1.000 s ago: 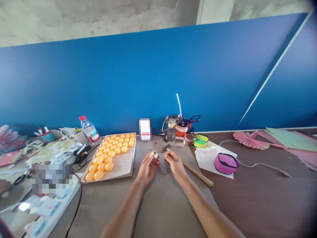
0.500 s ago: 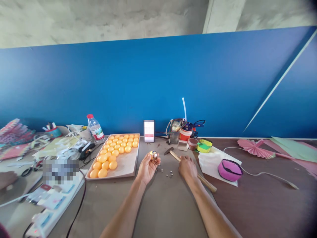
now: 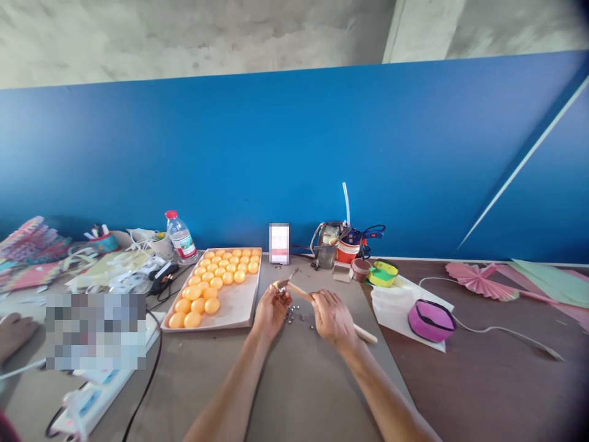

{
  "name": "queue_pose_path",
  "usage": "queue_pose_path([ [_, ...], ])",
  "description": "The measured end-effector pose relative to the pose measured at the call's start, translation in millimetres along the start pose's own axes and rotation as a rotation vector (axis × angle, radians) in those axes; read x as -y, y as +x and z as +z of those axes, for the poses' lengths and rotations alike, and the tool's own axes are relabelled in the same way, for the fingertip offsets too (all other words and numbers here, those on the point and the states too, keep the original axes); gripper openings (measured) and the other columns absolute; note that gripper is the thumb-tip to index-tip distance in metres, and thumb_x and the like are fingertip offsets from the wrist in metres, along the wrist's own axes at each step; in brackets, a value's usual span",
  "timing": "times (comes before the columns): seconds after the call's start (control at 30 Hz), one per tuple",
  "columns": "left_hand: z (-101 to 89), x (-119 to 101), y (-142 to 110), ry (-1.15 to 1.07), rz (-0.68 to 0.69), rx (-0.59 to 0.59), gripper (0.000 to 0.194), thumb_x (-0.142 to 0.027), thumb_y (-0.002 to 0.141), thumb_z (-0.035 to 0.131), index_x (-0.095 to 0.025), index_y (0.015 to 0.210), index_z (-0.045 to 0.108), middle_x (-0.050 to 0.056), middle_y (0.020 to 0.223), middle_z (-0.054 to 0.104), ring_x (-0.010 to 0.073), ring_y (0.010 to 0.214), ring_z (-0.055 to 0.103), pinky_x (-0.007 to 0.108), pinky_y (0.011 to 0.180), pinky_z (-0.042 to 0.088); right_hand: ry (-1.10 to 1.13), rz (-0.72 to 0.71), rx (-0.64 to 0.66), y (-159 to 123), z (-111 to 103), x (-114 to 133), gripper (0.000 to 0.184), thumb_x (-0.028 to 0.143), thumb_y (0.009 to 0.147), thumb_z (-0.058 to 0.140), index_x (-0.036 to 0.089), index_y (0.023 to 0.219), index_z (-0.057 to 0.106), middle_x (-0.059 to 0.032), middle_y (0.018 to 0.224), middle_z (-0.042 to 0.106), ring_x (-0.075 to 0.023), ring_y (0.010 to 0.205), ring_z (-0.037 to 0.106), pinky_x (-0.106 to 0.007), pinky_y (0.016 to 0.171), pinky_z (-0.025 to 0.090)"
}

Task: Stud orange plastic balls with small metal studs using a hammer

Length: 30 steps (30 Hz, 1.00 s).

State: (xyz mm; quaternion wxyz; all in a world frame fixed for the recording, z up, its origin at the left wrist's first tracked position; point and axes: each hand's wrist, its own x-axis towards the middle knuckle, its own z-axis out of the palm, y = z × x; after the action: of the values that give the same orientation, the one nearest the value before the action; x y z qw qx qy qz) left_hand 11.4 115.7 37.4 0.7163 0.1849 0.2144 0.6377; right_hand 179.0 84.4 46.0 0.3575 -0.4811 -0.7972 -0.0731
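My right hand (image 3: 335, 316) is closed around the wooden handle of a hammer (image 3: 365, 333). The hammer's dark head lies right at the fingertips of my left hand (image 3: 270, 314). Those fingers are curled around a small, shiny, round object (image 3: 277, 286), which is partly hidden by the hammer head and fingers; its kind is unclear. Several small shiny metal bits (image 3: 291, 314) are scattered on the grey table between my hands.
Left of my hands stands a shallow tray (image 3: 246, 304) holding several orange balls. A bottle (image 3: 181, 236), a power strip (image 3: 85, 399) and cables lie further left, near another person's hand (image 3: 16, 334). A phone-like screen (image 3: 279, 244), a jar (image 3: 326, 253) and a purple band (image 3: 431, 320) are around.
My right hand has lifted the hammer off the table and moved it left, bringing its head to the shiny object in my left hand. My left hand has stayed nearly in place.
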Motion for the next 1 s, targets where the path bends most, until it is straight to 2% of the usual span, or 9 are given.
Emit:
queue_pose_path([
  [0.17,0.5,-2,1,-0.042,-0.001,0.027,0.016,-0.028,0.079,0.058,-0.012,0.079,0.058,0.007,0.079,0.064,0.0109,0.065,0.058,0.025,0.068,0.047,0.015,0.056,-0.044,0,-3,0,0.024,0.018,0.087,0.031,0.015,0.098,0.052,-0.0096,0.088,0.057,-0.0202,0.082,0.049,-0.031,0.074,0.036],
  [0.33,1.2,-3,0,-0.039,0.003,-0.012,0.015,-0.028,0.079,0.059,-0.013,0.08,0.059,0.003,0.07,0.061,0.011,0.062,0.058,0.026,0.066,0.047,0.021,0.051,0.081,0,-4,5,0.024,0.016,0.086,0.033,0.016,0.095,0.055,-0.0086,0.087,0.057,-0.0196,0.081,0.05,-0.031,0.074,0.034],
  [0.47,0.3,-4,0,-0.059,0.021,0.016,0.015,-0.029,0.079,0.058,-0.014,0.081,0.058,0.003,0.073,0.063,0.0111,0.064,0.058,0.026,0.067,0.047,0.043,0.019,0.005,0,-4,7,0.025,0.016,0.086,0.033,0.015,0.098,0.054,-0.0096,0.09,0.058,-0.02,0.084,0.05,-0.031,0.076,0.034],
  [0.63,-1.5,-4,2,-0.058,0.003,-0.002,0.017,-0.031,0.081,0.056,-0.015,0.079,0.058,0.002,0.07,0.062,0.0106,0.061,0.056,0.025,0.064,0.046,0.002,0.023,0.071,1,-2,8,0.023,0.015,0.085,0.035,0.016,0.092,0.057,-0.0072,0.083,0.059,-0.0186,0.08,0.05,-0.029,0.073,0.033],
  [0.7,-1.7,-4,2,-0.058,0.003,0.001,0.018,-0.033,0.081,0.056,-0.015,0.08,0.058,0.003,0.072,0.062,0.0106,0.061,0.056,0.026,0.064,0.046,-0.016,0.04,0.043,1,-2,7,0.023,0.015,0.085,0.036,0.016,0.094,0.057,-0.0073,0.084,0.059,-0.0186,0.081,0.05,-0.03,0.075,0.032],
  [0.83,-1.5,-4,2,-0.021,0.01,-0.034,0.022,-0.036,0.078,0.058,-0.015,0.082,0.058,0.004,0.075,0.061,0.0101,0.059,0.055,0.025,0.062,0.046,-0.084,0.161,-0.053,1,-6,-3,0.026,0.017,0.087,0.035,0.016,0.102,0.056,-0.0089,0.092,0.06,-0.0197,0.087,0.05,-0.032,0.08,0.029],
  [0.9,-1.2,-3,2,0.013,0.019,-0.066,0.023,-0.037,0.077,0.059,-0.015,0.083,0.057,0.003,0.074,0.061,0.0099,0.058,0.054,0.024,0.06,0.045,-0.149,0.244,-0.032,0,-6,-9,0.026,0.019,0.087,0.036,0.016,0.103,0.056,-0.0092,0.092,0.06,-0.0207,0.089,0.049,-0.034,0.082,0.027],
  [1.0,-0.1,-2,1,0.058,0.028,-0.061,0.025,-0.039,0.076,0.06,-0.015,0.085,0.057,0.003,0.075,0.061,0.0097,0.058,0.054,0.024,0.059,0.045,-0.244,0.353,0.076,-1,-2,-20,0.025,0.019,0.086,0.038,0.019,0.098,0.059,-0.0086,0.089,0.06,-0.0214,0.088,0.049,-0.036,0.085,0.024],
])
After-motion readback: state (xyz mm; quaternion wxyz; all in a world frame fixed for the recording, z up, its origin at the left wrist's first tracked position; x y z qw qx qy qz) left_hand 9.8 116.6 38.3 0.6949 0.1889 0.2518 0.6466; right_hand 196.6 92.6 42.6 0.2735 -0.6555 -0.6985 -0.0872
